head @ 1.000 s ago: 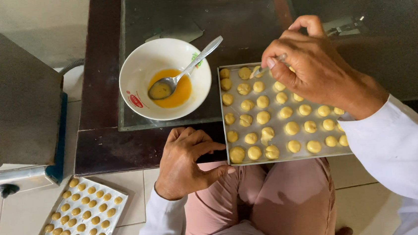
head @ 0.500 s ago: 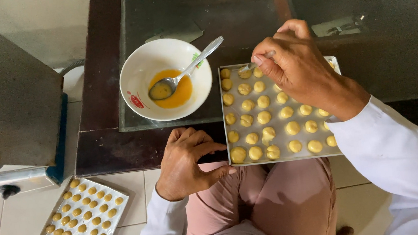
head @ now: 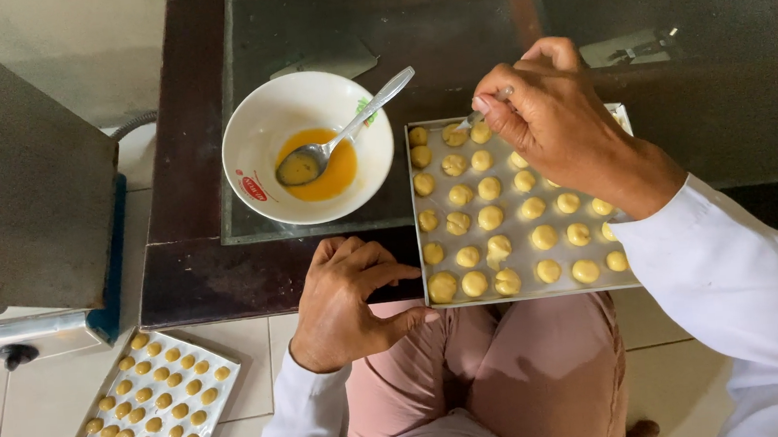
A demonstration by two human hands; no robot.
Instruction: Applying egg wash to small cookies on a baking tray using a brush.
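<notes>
I'm seeing long white sleeves on both arms, cuffs loose at the wrists. My left hand (head: 351, 297) and right hand (head: 555, 122) are bare, and dusty-pink trousers cover my lap.

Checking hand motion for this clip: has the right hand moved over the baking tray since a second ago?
Yes. The right hand shifted left, toward the tray's far-left corner nearer the white bowl.

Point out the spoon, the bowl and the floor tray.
spoon (head: 371, 109), head view, on its handle.
bowl (head: 253, 132), head view, on its white inner wall.
floor tray (head: 225, 363), head view, on its bare right edge.
</notes>
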